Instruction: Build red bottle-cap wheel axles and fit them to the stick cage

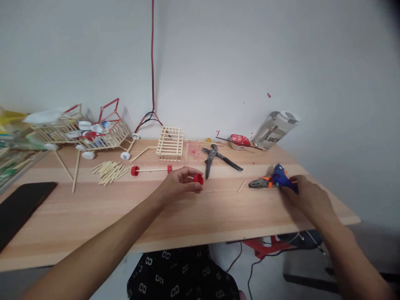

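Observation:
A red bottle cap (198,179) is held between the thumb and fingers of my left hand (185,181), just above the table. My right hand (308,199) is closed on a blue glue gun (282,178) at the right. Pliers with orange grips (260,183) lie beside the glue gun, partly covered by it. A thin stick with red caps on both ends (152,169) lies left of my left hand. Behind it stands a small crate of wooden sticks (170,143). Dark cutters (213,156) rest open behind my left hand.
Two stick-built carts (109,135) with white cap wheels stand at the back left, one filled with caps. A pile of cut sticks (109,172), a black phone-like slab (21,208), a red-stained cup (240,141) and a tilted can (275,130) also occupy the wooden table (200,218).

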A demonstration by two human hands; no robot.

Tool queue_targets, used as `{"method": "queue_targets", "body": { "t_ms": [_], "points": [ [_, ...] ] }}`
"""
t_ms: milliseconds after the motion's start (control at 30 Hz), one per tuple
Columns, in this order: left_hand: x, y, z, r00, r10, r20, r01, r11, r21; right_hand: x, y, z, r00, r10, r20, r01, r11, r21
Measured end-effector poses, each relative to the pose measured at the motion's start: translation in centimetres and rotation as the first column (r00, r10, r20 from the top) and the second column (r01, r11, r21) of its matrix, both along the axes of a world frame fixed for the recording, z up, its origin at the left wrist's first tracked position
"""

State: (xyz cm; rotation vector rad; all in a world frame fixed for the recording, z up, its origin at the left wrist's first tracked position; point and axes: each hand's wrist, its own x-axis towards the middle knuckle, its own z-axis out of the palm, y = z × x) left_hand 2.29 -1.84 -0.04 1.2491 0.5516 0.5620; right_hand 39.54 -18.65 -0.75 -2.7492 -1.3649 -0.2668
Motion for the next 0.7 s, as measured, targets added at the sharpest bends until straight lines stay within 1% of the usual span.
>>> {"method": "queue_targets", "body": {
  "t_ms": [67, 200, 333, 400, 433, 467, 500, 533, 600, 633, 667, 700],
  "points": [
    [0.0, 0.0, 0.0, 1.0, 0.002, -0.022, -0.002, 1.0, -0.003, -0.3, 0.1, 0.1, 0.999, -0.004, -0.048, 0.004, 1.0, 0.001],
    [0.1, 0.0, 0.0, 0.999, 0.019, -0.028, -0.02, 1.0, -0.01, -1.1, -0.1, -0.1, 0.995, -0.024, -0.094, 0.031, 0.997, 0.077],
    [0.2, 0.0, -0.2, 1.0, 0.029, 0.009, -0.028, 0.999, -0.024, -1.8, -0.7, -0.4, 0.989, -0.033, -0.144, 0.067, 0.969, 0.238],
    [0.2, 0.0, -0.3, 0.999, 0.032, 0.02, -0.031, 0.999, -0.033, -2.2, -1.1, 0.0, 0.982, -0.044, -0.186, 0.105, 0.937, 0.332],
    [0.2, 0.0, -0.4, 0.999, 0.032, 0.025, -0.031, 0.999, -0.038, -2.5, -1.3, 0.4, 0.974, -0.048, -0.22, 0.125, 0.927, 0.353],
    [0.2, 0.1, -0.4, 0.999, 0.034, 0.033, -0.032, 0.999, -0.043, -2.8, -1.5, 0.9, 0.967, -0.11, -0.23, 0.197, 0.897, 0.396],
    [0.2, 0.1, -0.5, 0.999, 0.035, 0.042, -0.033, 0.998, -0.046, -3.1, -1.8, 1.5, 0.96, -0.132, -0.248, 0.23, 0.878, 0.42],
    [0.3, 0.1, -0.5, 0.998, 0.036, 0.051, -0.034, 0.998, -0.046, -3.5, -2.0, 2.1, 0.96, -0.109, -0.258, 0.218, 0.87, 0.443],
    [0.3, 0.1, -0.4, 0.997, 0.039, 0.064, -0.037, 0.999, -0.035, -4.3, -2.2, 3.2, 0.96, -0.101, -0.26, 0.237, 0.789, 0.567],
    [0.3, 0.1, -0.3, 0.997, 0.043, 0.068, -0.041, 0.999, -0.024, -4.8, -2.2, 3.7, 0.958, -0.063, -0.278, 0.231, 0.743, 0.628],
    [0.3, 0.1, -0.2, 0.996, 0.048, 0.072, -0.047, 0.999, -0.012, -5.4, -2.0, 4.0, 0.951, 0.03, -0.309, 0.207, 0.682, 0.701],
    [0.3, 0.1, -0.1, 0.995, 0.055, 0.078, -0.055, 0.998, 0.001, -6.0, -1.6, 4.2, 0.919, 0.185, -0.349, 0.158, 0.637, 0.755]
  ]
}}
